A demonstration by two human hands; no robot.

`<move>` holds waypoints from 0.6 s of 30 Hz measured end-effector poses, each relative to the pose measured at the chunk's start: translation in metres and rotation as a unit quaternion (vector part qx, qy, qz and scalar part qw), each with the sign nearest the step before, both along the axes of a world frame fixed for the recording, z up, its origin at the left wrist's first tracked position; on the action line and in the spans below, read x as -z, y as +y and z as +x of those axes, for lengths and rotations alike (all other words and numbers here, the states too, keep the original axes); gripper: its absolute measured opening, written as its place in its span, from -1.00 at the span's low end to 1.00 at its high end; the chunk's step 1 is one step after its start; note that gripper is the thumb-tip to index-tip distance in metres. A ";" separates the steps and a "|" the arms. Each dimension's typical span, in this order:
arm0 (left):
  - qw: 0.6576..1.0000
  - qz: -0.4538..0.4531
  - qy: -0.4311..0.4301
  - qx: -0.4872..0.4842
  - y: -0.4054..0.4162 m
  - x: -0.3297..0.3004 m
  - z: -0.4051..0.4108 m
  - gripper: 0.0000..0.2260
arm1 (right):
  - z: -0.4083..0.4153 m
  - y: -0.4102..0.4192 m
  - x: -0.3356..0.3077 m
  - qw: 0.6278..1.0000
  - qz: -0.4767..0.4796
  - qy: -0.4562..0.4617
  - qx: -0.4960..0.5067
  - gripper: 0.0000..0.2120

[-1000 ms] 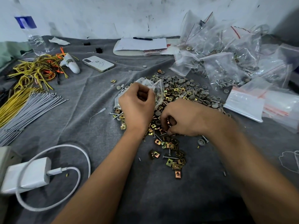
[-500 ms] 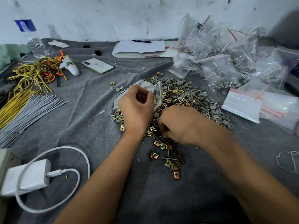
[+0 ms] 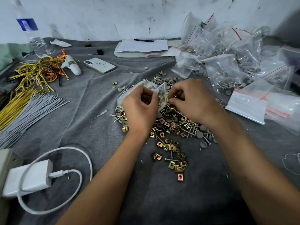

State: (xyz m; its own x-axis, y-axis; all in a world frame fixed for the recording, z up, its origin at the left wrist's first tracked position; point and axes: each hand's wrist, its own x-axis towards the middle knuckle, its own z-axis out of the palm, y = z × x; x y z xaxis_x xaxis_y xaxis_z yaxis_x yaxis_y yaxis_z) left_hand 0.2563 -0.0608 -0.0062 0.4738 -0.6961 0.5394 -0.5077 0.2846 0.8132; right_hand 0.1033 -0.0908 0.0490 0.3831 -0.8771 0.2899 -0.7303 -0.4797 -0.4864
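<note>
Clear plastic zip bag (image 3: 160,92) sits just above the heap of brass-coloured clip nuts, grey round caps and steel screws (image 3: 172,125) on the grey-cloth bench (image 3: 78,130). Left hand (image 3: 139,109) is curled, gripping the bag's mouth. Right hand (image 3: 193,103) pinches a small brassy piece (image 3: 175,96) at the opening; its type can't be told. Step looks like filling the bag. Next: drop the piece fully inside with the mouth spread, then reach to the heap.

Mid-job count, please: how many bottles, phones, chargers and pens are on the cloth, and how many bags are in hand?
Bottle: 1
Phone: 1
Charger: 1
Pen: 1
Bag in hand: 1
Total: 5
</note>
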 end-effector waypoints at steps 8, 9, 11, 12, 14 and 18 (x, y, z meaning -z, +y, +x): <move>1.000 -0.019 -0.001 0.005 -0.001 0.001 -0.001 -0.88 | 0.015 -0.005 0.007 0.993 -0.033 -0.116 0.018 -0.79; 1.000 -0.022 0.002 0.005 -0.001 0.001 -0.001 -0.89 | 0.018 -0.006 0.010 0.992 -0.032 -0.117 0.019 -0.81; 0.999 -0.032 0.007 0.004 -0.001 0.001 -0.001 -0.89 | 0.022 -0.008 0.014 0.989 -0.037 -0.139 0.021 -0.85; 0.999 -0.039 0.006 0.003 0.000 0.000 -0.001 -0.89 | 0.023 -0.009 0.017 0.987 -0.045 -0.154 0.023 -0.87; 0.999 -0.052 0.005 0.000 0.000 -0.001 -0.001 -0.90 | 0.027 -0.008 0.020 0.982 -0.062 -0.178 0.028 -0.90; 0.997 -0.078 0.009 -0.011 0.001 -0.002 0.000 -0.87 | 0.029 -0.005 0.025 0.990 -0.076 -0.117 -0.020 -0.88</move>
State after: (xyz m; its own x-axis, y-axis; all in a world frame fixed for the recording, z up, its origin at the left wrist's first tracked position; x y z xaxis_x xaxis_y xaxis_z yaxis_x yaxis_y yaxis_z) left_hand 0.2561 -0.0599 -0.0038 0.4989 -0.5929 0.6321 -0.5011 0.3977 0.7686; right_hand 0.1325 -0.0959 0.0241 0.3235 -0.8018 0.5024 -0.5857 -0.5867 -0.5592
